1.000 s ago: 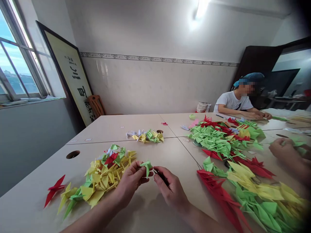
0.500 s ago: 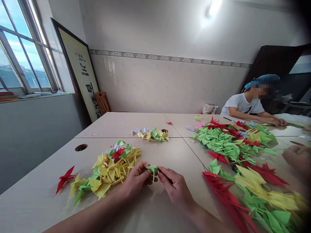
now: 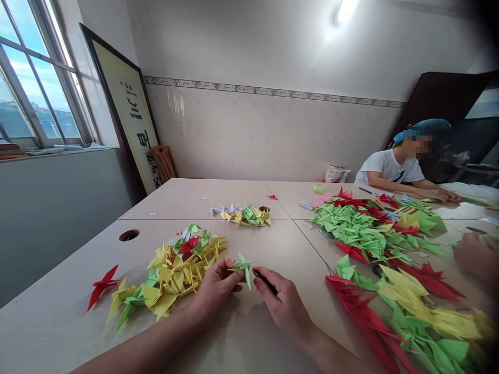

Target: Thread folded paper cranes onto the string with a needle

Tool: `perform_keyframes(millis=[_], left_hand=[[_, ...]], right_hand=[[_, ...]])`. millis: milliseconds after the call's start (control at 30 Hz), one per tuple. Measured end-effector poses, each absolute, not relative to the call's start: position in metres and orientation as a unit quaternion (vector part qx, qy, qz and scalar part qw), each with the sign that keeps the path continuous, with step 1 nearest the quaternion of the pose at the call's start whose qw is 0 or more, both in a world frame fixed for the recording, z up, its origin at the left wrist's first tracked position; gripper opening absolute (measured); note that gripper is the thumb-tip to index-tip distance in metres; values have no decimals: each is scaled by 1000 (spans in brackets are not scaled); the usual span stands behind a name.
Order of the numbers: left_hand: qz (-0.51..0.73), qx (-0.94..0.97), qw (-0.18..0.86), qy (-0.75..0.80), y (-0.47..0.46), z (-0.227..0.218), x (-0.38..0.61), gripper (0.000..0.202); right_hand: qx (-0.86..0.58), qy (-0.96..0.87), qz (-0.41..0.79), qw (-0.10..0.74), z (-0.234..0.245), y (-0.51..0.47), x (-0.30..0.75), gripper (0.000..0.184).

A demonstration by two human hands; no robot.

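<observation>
Between the thumb and fingers of my left hand (image 3: 217, 285) is a small green folded-paper flower (image 3: 242, 267), its pointed petals spread to the right. My right hand (image 3: 287, 304) grips a slim black pen-like tool (image 3: 265, 282); its tip is close to the flower, seemingly just apart from it. What kind of tool it is, I cannot make out. To the left of my hands lies a heap of mostly yellow paper flowers (image 3: 175, 275) with some green, white and red ones. A single red paper flower (image 3: 102, 285) rests farther left.
A small cluster of yellow, green and white flowers (image 3: 249, 216) lies mid-table beside a cable hole. Large piles of green (image 3: 346, 226), red (image 3: 362, 311) and yellow (image 3: 436, 311) folded paper cover the right. A co-worker (image 3: 390, 169) sits far right; another person's hand (image 3: 475, 257) shows at the right edge.
The green paper flower has turned in my left hand, and its petals now point up and down more openly. The tool's tip has come slightly away from it.
</observation>
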State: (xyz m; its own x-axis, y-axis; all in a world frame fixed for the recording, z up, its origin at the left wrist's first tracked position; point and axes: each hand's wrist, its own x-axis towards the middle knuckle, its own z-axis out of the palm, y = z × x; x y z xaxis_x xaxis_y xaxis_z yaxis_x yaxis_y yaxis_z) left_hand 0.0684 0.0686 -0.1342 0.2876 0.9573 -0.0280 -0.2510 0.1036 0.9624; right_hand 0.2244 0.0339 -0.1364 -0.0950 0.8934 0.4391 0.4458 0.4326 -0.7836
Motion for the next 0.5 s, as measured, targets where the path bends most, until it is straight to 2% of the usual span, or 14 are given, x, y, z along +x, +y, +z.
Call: perform_keyframes(millis=[133,367,500], left_hand=[[485,507,584,409,70,-137,68,23],[495,637,458,374,68,-140,68,5],[482,679,427,353,66,-143,68,5]], right_hand=[[-489,-688,205,495,-135,32,226,24],[-449,-768,168,424,-135,23,220,19],[-467,-762,174,413,-135,23,218,17]])
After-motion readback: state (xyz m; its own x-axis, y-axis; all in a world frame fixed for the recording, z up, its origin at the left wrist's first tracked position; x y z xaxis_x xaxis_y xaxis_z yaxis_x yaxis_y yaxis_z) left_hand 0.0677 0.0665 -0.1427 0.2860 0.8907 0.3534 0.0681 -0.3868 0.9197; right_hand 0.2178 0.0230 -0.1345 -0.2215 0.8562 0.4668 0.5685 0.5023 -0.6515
